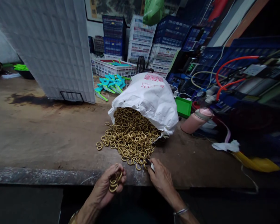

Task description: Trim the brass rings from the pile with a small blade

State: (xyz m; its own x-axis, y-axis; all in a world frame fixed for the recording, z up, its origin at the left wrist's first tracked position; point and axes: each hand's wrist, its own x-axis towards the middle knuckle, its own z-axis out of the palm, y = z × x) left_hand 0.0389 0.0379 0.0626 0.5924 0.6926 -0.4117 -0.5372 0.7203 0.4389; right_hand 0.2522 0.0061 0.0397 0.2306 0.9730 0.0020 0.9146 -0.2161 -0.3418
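My left hand is curled around several brass-coloured metal rings just in front of the table's front edge. My right hand grips a small tool with a black tip and a white part; its kind is not clear. That tip reaches the near edge of a heap of rings. The heap spills out of a white woven sack lying on its side with its mouth towards me. A few loose rings lie left of the heap.
A grey panel stands at the left on a wire foot. Teal and green plastic pieces lie behind the sack. To the right are a pink bottle, a green tray and red hoses. Stacked crates fill the back.
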